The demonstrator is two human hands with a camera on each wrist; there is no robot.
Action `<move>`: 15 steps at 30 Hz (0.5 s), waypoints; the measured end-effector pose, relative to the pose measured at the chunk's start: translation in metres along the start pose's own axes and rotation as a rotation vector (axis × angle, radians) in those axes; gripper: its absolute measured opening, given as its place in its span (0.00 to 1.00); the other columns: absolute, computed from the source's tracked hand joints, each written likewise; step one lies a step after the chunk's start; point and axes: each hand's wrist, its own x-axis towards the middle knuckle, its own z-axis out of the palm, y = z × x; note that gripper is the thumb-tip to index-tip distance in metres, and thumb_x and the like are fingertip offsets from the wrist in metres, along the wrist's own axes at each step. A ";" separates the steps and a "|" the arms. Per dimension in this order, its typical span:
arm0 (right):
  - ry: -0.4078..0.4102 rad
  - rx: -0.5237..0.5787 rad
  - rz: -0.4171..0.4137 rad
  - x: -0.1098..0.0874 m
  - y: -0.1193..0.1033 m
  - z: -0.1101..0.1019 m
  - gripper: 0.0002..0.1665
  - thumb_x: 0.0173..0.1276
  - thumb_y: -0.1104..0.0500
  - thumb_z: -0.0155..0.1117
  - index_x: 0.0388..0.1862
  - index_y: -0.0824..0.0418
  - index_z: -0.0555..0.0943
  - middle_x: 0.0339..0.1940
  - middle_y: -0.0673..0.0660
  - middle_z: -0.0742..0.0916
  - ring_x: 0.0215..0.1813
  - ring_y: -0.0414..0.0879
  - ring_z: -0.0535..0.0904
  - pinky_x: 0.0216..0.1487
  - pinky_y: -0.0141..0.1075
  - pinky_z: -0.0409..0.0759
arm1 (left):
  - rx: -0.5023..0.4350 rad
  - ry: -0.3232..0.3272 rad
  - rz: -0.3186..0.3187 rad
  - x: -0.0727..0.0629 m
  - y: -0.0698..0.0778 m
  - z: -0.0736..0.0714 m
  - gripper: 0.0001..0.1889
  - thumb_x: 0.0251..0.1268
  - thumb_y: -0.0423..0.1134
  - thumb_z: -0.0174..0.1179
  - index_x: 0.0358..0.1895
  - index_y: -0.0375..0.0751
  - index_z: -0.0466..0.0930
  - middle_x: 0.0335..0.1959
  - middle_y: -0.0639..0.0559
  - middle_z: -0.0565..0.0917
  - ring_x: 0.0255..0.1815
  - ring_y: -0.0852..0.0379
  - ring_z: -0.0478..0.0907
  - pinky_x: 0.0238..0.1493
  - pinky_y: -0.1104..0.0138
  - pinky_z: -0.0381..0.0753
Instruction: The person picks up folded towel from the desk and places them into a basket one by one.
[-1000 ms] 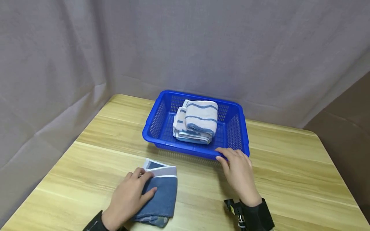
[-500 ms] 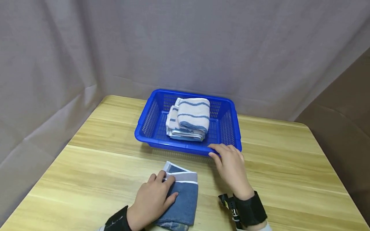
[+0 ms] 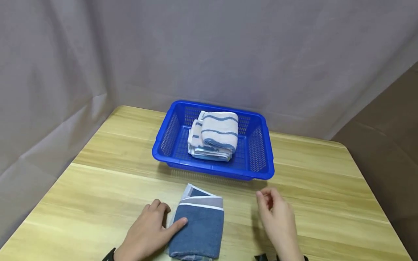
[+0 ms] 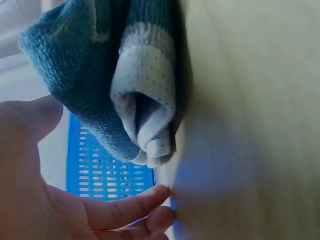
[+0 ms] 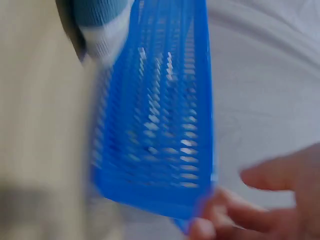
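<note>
— What lies by the left hand (image 4: 35, 185)?
— A folded blue knitted cloth with a pale dotted band (image 4: 125, 75), lying on the light wooden counter (image 4: 250, 100).
— And beyond?
— A blue plastic mesh basket (image 4: 105, 172), seen past the relaxed fingers (image 4: 130, 207).

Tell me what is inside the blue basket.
Inside the blue basket lies a pile of folded white towels with blue stripes. The basket floor beneath the pile is covered, so anything under it cannot be seen.

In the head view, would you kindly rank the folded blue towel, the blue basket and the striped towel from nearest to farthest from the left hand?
1. Folded blue towel, touching the left hand.
2. Blue basket, beyond it on the table.
3. Striped towel, inside the basket.
</note>
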 end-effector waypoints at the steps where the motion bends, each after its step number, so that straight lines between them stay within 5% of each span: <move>1: -0.085 -0.002 0.055 -0.005 0.003 0.003 0.11 0.74 0.56 0.60 0.37 0.62 0.82 0.23 0.51 0.80 0.26 0.40 0.72 0.29 0.31 0.70 | -0.015 -0.025 -0.011 -0.001 0.001 0.000 0.36 0.53 0.79 0.54 0.37 0.46 0.80 0.31 0.57 0.71 0.31 0.57 0.64 0.30 0.66 0.66; 5: -0.418 0.090 0.150 -0.022 0.010 0.024 0.24 0.77 0.47 0.55 0.24 0.59 0.80 0.18 0.48 0.77 0.22 0.37 0.69 0.28 0.30 0.69 | -0.054 -0.060 0.026 -0.001 0.008 0.004 0.35 0.55 0.78 0.55 0.33 0.46 0.78 0.29 0.57 0.70 0.29 0.58 0.65 0.29 0.66 0.67; 8: -0.539 0.201 0.145 -0.030 0.009 0.040 0.27 0.76 0.44 0.54 0.22 0.60 0.79 0.17 0.49 0.78 0.22 0.37 0.69 0.28 0.30 0.69 | -0.067 -0.058 0.070 -0.001 0.013 0.009 0.32 0.56 0.74 0.58 0.34 0.44 0.78 0.29 0.56 0.71 0.29 0.59 0.66 0.31 0.65 0.68; 12: -0.590 0.346 0.183 -0.035 0.006 0.050 0.23 0.75 0.45 0.57 0.37 0.65 0.82 0.20 0.50 0.78 0.22 0.36 0.71 0.27 0.29 0.71 | -0.089 -0.023 0.107 -0.001 0.013 0.015 0.27 0.57 0.67 0.62 0.35 0.44 0.78 0.29 0.57 0.71 0.30 0.60 0.66 0.31 0.66 0.68; 15: -0.647 0.532 0.220 -0.037 0.006 0.052 0.25 0.75 0.49 0.57 0.54 0.73 0.75 0.30 0.56 0.85 0.29 0.36 0.79 0.33 0.29 0.78 | -0.142 -0.037 0.128 0.000 0.013 0.016 0.24 0.58 0.64 0.63 0.34 0.44 0.78 0.28 0.58 0.71 0.31 0.60 0.66 0.32 0.67 0.67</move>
